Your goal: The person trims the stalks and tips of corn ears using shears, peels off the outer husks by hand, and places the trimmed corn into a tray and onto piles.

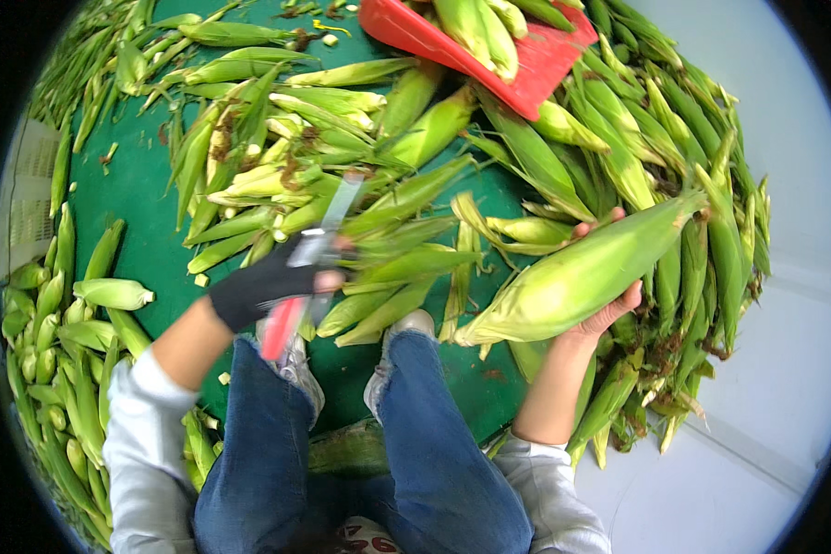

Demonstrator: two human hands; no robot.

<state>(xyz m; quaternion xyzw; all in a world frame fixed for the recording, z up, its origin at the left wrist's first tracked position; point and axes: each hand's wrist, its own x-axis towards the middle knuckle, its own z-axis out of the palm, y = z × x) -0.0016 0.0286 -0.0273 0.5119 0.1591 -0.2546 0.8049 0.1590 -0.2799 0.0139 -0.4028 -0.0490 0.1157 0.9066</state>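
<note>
Head view: left hand point(282, 277) grips knife point(343, 203), right hand point(608, 317) corn ear point(582, 268).

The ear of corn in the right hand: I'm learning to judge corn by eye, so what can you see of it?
The ear of corn is large and plump, wrapped in leafy green husk with fine lengthwise ribs. It narrows toward both ends, pale yellow-green at the lower left, brownish at the upper right. No kernels show. The right hand holds it aslant, digits showing along both sides. Its upper end overlaps the corn pile in view; contact is unclear.
</note>
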